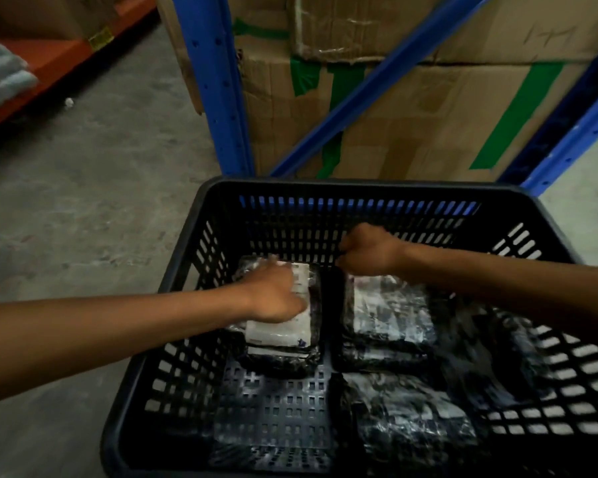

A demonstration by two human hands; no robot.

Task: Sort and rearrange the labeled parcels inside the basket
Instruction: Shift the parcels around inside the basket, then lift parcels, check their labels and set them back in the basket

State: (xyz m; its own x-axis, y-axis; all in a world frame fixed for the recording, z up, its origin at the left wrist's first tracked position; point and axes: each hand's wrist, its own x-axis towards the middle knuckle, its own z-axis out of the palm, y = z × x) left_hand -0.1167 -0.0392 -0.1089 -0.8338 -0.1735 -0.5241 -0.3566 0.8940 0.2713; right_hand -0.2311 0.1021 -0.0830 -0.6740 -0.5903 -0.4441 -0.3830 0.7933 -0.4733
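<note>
While the left hand (277, 298) rests flat, fingers spread, on the far-left parcel (280, 326) in the basket (201, 215), the right hand (366, 251) is fisted at the far wall; whether it holds anything cannot be told. Recommended: square this stack against its neighbour (389, 312), labels up.

Black slatted basket (201, 257) on concrete floor (83, 201). Left hand (273, 298) flat on labeled parcel stack (283, 339), far left inside. Right hand (366, 251) curled at far edge of second parcel stack (390, 315) — grip unclear. Third parcel (408, 419) near right. Cardboard boxes (411, 108) behind blue rack (218, 81) — far side.
</note>
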